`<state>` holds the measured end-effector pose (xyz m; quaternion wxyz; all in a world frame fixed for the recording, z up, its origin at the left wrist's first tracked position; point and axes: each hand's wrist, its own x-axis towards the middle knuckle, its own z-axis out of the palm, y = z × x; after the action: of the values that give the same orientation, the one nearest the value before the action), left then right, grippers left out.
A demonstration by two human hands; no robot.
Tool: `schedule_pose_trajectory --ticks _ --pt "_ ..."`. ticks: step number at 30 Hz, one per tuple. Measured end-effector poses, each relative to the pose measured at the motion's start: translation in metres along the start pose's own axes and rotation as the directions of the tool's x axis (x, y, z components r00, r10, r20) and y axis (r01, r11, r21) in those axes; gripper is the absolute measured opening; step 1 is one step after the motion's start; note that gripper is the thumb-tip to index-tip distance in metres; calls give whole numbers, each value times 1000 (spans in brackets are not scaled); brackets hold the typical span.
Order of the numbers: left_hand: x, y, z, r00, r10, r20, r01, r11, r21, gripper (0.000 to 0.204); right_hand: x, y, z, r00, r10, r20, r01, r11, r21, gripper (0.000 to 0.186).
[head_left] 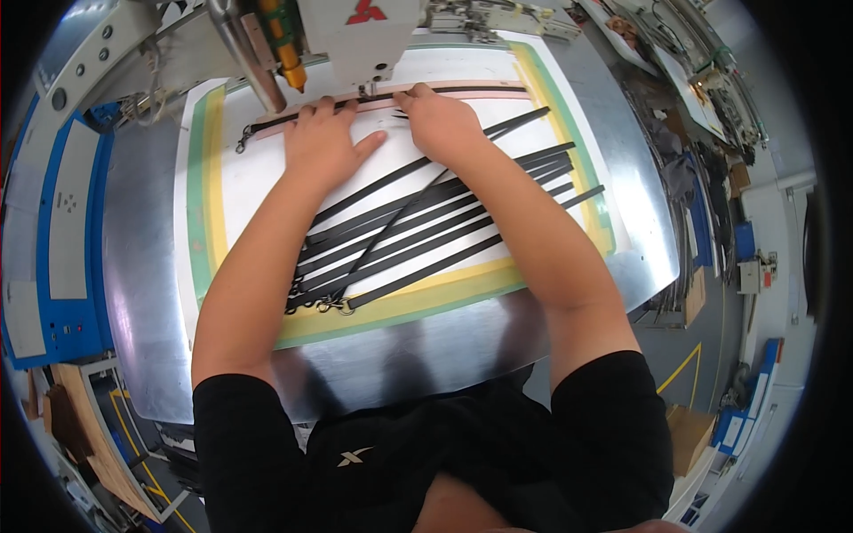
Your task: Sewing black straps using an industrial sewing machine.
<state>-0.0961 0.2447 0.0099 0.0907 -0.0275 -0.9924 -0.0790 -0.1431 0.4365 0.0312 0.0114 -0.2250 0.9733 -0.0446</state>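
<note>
A black strap (484,88) with a metal snap hook (243,139) at its left end lies along a long pink strip (384,101), under the machine's head. My left hand (322,147) rests with its fingers spread over the strap and strip, thumb out to the right. My right hand (440,124) presses its index fingertip on the strap, the other fingers curled in. From beneath that hand poke two thin dark tips of a small tool (401,114); the rest of it is hidden. Nearer me, several loose black straps (418,227) lie side by side, one crossing the others, hooks (330,304) at their left ends.
Above my hands hang the white sewing machine head (360,40), an orange-yellow nozzle (289,58) and a metal tube (253,67). A white sheet (253,182) edged with green and yellow tape covers the metal table (147,266). A blue cabinet (75,249) stands at left.
</note>
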Motion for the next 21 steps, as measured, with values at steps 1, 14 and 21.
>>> schedule_pose_trajectory --ticks 1,14,21 --pt "1 1 1 1000 9 0 -9 1000 -6 68 -2 11 -2 1000 10 -1 -10 1000 -4 49" --pt "13 36 -8 995 15 96 -21 998 55 72 -13 111 -9 981 192 -14 -190 979 76 55" --pt "24 65 -1 996 28 83 -33 997 64 74 -16 112 -10 992 114 -45 -111 992 67 48"
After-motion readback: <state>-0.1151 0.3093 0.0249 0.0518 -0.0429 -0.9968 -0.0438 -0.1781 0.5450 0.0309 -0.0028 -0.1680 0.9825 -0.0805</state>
